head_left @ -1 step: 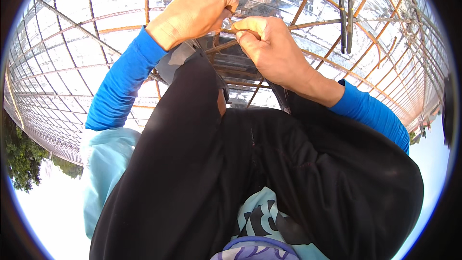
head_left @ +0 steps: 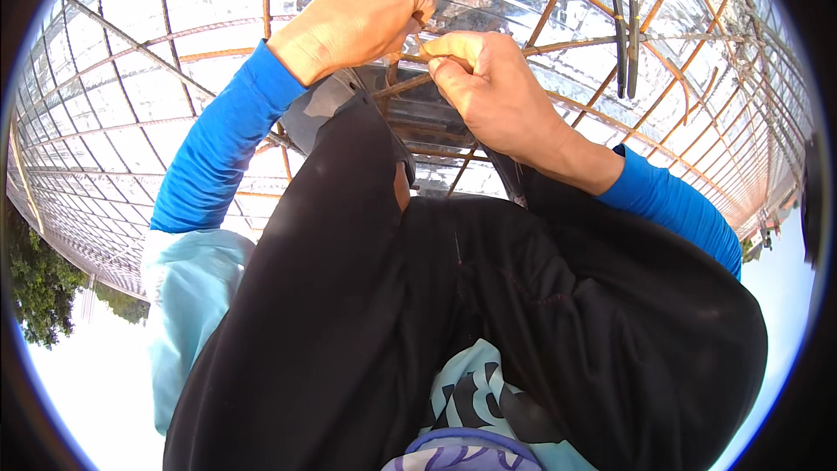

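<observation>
My left hand (head_left: 362, 13) is closed in a fist-like pinch over the rusty rebar mesh (head_left: 567, 45), and its fingertips are partly hidden. Just below and to its right, my right hand (head_left: 501, 92) pinches with thumb against bent forefinger. A short, thin strand of tie wire (head_left: 418, 40) shows between the two hands, close to a crossing of bars. Exactly where each hand grips it is hard to make out. Right of my right hand, a pair of dark-handled pincers (head_left: 626, 35) rests on the mesh with its handles toward me; its head is cut off by the picture's edge.
Shiny, pale sheeting (head_left: 488, 4) lies beneath the bars. My black-trousered knees (head_left: 357, 174) are bent close under my hands, with a dark shoe (head_left: 318, 113) on the mesh. A loose bent bar end (head_left: 684, 83) sits beyond the pincers. Trees (head_left: 35, 275) stand at far left.
My left hand and forearm have shifted very slightly, the wrist a little up and to the right. My right hand and the pincers stay in place.
</observation>
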`<action>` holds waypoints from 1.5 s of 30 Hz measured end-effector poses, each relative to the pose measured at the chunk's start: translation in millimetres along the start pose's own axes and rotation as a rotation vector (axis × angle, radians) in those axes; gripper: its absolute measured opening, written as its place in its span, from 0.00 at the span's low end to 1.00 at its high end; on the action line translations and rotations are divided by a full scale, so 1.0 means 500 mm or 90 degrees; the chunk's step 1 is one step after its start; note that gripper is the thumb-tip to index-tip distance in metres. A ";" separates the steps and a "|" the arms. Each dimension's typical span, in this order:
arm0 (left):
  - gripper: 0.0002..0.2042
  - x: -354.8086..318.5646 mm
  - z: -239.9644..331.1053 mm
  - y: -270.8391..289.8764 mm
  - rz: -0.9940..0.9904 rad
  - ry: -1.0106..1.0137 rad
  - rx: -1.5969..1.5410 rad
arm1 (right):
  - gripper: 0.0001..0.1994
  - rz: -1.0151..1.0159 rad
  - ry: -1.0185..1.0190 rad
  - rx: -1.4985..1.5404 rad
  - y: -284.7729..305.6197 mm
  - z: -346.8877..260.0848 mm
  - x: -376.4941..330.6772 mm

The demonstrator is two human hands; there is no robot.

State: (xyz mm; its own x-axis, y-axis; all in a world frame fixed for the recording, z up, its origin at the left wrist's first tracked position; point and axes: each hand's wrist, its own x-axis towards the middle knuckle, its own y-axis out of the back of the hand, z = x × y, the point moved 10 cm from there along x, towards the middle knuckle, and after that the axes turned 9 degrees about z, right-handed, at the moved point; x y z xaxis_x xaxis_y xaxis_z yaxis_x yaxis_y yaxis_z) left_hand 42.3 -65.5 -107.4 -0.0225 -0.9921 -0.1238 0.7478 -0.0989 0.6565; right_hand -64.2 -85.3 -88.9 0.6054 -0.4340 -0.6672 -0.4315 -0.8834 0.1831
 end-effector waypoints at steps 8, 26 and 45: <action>0.04 -0.004 -0.051 0.010 0.095 0.148 -0.126 | 0.10 0.015 0.056 0.007 -0.001 -0.006 0.012; 0.08 -0.108 0.035 -0.002 0.246 0.215 -0.011 | 0.12 -0.095 -0.062 0.058 -0.019 -0.013 0.010; 0.02 -0.127 0.024 0.008 0.369 0.268 -0.049 | 0.04 -0.094 0.592 -0.302 -0.017 -0.073 0.084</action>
State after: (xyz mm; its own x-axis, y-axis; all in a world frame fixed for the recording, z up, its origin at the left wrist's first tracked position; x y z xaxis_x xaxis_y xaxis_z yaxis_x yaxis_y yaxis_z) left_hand 39.0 -3.8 -87.8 0.6383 -0.7676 -0.0576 0.6071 0.4561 0.6507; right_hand -10.8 -102.2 -92.2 0.9919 -0.1037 0.0737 -0.1272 -0.8301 0.5429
